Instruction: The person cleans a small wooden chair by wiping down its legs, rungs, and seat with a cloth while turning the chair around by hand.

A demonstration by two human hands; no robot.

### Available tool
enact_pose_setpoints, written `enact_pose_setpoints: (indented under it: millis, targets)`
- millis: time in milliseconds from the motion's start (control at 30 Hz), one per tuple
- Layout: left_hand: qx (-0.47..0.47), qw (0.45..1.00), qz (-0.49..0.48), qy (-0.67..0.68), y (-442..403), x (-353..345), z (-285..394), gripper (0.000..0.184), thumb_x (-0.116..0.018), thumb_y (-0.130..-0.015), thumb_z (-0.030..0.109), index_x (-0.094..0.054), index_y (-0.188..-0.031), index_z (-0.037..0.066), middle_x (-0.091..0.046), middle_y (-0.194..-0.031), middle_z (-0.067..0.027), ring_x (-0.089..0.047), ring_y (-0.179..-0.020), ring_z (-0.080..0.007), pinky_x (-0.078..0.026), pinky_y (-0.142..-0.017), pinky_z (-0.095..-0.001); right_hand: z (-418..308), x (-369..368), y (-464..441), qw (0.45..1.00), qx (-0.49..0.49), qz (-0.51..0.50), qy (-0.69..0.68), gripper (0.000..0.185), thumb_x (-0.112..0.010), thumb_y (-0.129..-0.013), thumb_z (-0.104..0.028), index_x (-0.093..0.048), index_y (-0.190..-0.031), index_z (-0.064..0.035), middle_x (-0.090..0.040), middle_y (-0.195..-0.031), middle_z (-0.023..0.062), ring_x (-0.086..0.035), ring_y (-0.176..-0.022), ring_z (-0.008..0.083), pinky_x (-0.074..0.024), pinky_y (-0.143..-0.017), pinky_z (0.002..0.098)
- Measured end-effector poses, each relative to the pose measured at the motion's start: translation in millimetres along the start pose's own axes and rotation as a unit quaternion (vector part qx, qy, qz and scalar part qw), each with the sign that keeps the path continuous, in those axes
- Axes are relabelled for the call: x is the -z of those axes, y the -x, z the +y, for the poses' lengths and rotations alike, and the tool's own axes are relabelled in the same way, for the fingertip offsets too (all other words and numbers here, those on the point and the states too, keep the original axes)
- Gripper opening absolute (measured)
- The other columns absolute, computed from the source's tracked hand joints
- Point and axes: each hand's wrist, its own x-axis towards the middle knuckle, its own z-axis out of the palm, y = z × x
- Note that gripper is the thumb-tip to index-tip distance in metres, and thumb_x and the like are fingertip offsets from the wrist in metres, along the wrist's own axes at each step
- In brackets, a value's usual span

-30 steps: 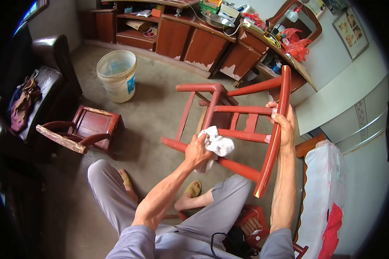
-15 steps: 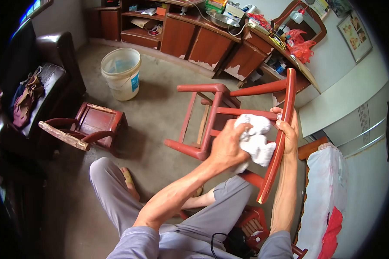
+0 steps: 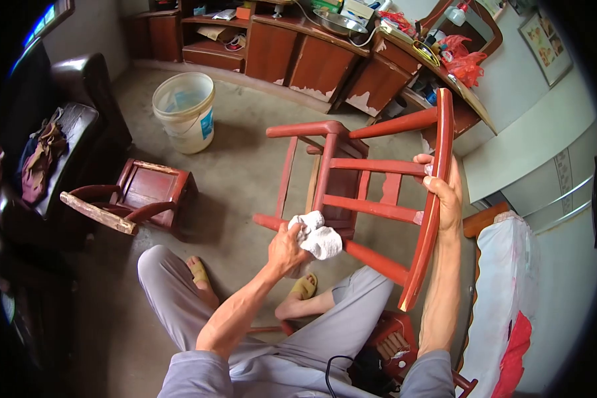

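A small red wooden chair (image 3: 391, 212) is held tilted over my lap, its long curved top rail on the right and its legs pointing left. My right hand (image 3: 444, 192) is wrapped round that rail near the ends of the back slats. Crumpled in my left hand (image 3: 287, 251) is a white cloth (image 3: 320, 240), pressed against the lower side bar near the seat corner. Part of the bar is hidden behind the cloth and fingers.
A second, worn red chair (image 3: 146, 192) stands at the left, with a white bucket (image 3: 186, 123) behind it. Dark armchair (image 3: 89, 99) at far left. Peeling cabinets (image 3: 318, 66) line the back. A covered item (image 3: 501, 285) is at the right, a red box (image 3: 395, 338) below.
My left hand and the cloth moved right toward the top rail, then back left to the seat corner. My right hand keeps its hold on the rail; the chair has shifted slightly.
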Motion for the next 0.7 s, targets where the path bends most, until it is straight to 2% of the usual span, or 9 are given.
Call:
enact_pose_setpoints:
  millis: [67,133,167,267,300,433,533,600,700]
  targets:
    - [-0.007,1.000,0.006,0.002,-18,6,8,0.060,-0.080,-0.071,0.028,-0.065,-0.128,0.015,-0.058,-0.123,-0.0216,-0.064,-0.111,-0.0438,-0.054,-0.093,-0.0521,-1,-1,3,1.000,-0.004,-0.009,-0.008,0.063,-0.063,-0.077,-0.012,-0.051,-0.138,-0.0029,-0.064,-0.117,0.0078,-0.052,-0.101,0.0113,-0.0429,-0.091,0.0273]
    - [-0.069,0.994,0.084,0.028,-47,10,25,0.058,-0.076,-0.073,0.025,-0.064,-0.129,0.014,-0.058,-0.122,-0.0222,-0.064,-0.110,-0.0448,-0.053,-0.092,-0.0527,-8,-8,9,1.000,-0.005,-0.007,-0.010,0.066,-0.063,-0.076,-0.012,-0.049,-0.140,-0.0029,-0.064,-0.117,0.0082,-0.051,-0.102,0.0113,-0.0434,-0.090,0.0272]
    - [-0.090,0.992,0.092,0.017,-64,15,37,0.058,-0.075,-0.073,0.024,-0.063,-0.129,0.013,-0.058,-0.122,-0.0225,-0.063,-0.109,-0.0453,-0.053,-0.092,-0.0531,-11,-10,13,1.000,-0.011,-0.004,-0.009,0.068,-0.063,-0.075,-0.012,-0.048,-0.141,-0.0029,-0.063,-0.118,0.0086,-0.051,-0.102,0.0114,-0.0438,-0.090,0.0271]
    - [-0.159,0.978,0.133,0.033,-102,46,104,0.055,-0.071,-0.074,0.019,-0.062,-0.128,0.013,-0.057,-0.121,-0.0230,-0.062,-0.107,-0.0465,-0.052,-0.091,-0.0541,-9,-6,21,1.000,-0.004,-0.013,0.003,0.072,-0.063,-0.075,-0.012,-0.046,-0.144,-0.0025,-0.063,-0.119,0.0097,-0.052,-0.102,0.0122,-0.0440,-0.090,0.0278]
    - [-0.176,0.972,0.149,0.046,-110,53,124,0.055,-0.072,-0.074,0.020,-0.063,-0.128,0.013,-0.057,-0.122,-0.0231,-0.062,-0.109,-0.0466,-0.052,-0.092,-0.0537,-12,-8,25,1.000,-0.007,-0.012,0.006,0.072,-0.063,-0.075,-0.013,-0.046,-0.144,-0.0012,-0.062,-0.120,0.0106,-0.053,-0.106,0.0144,-0.0437,-0.094,0.0287]
    - [-0.276,0.938,0.184,0.102,-109,76,192,0.055,-0.078,-0.075,0.025,-0.063,-0.127,0.013,-0.057,-0.127,-0.0231,-0.061,-0.113,-0.0461,-0.053,-0.094,-0.0517,-7,-3,28,0.999,0.002,-0.026,0.022,0.074,-0.064,-0.074,-0.014,-0.045,-0.145,0.0002,-0.061,-0.123,0.0112,-0.054,-0.112,0.0165,-0.0433,-0.098,0.0296]
    - [-0.335,0.919,0.163,0.132,-90,73,210,0.057,-0.082,-0.074,0.030,-0.064,-0.126,0.014,-0.058,-0.125,-0.0219,-0.062,-0.112,-0.0446,-0.054,-0.092,-0.0510,-9,-13,27,0.998,0.019,-0.002,-0.054,0.076,-0.065,-0.074,-0.016,-0.045,-0.145,0.0009,-0.059,-0.126,0.0115,-0.054,-0.117,0.0187,-0.0427,-0.102,0.0313]
    - [-0.328,0.927,0.145,0.111,-89,61,198,0.059,-0.084,-0.073,0.032,-0.064,-0.126,0.014,-0.057,-0.126,-0.0220,-0.063,-0.112,-0.0444,-0.054,-0.093,-0.0508,-11,-13,29,0.998,0.006,0.001,-0.055,0.075,-0.066,-0.074,-0.017,-0.046,-0.144,0.0007,-0.058,-0.129,0.0116,-0.055,-0.117,0.0187,-0.0428,-0.103,0.0318]
    - [-0.207,0.967,0.138,0.048,-101,43,152,0.058,-0.082,-0.074,0.032,-0.064,-0.127,0.015,-0.056,-0.126,-0.0224,-0.063,-0.111,-0.0443,-0.054,-0.092,-0.0526,-4,4,32,1.000,-0.009,-0.010,-0.015,0.075,-0.065,-0.073,-0.018,-0.046,-0.143,-0.0001,-0.061,-0.125,0.0127,-0.054,-0.119,0.0205,-0.0385,-0.109,0.0363]
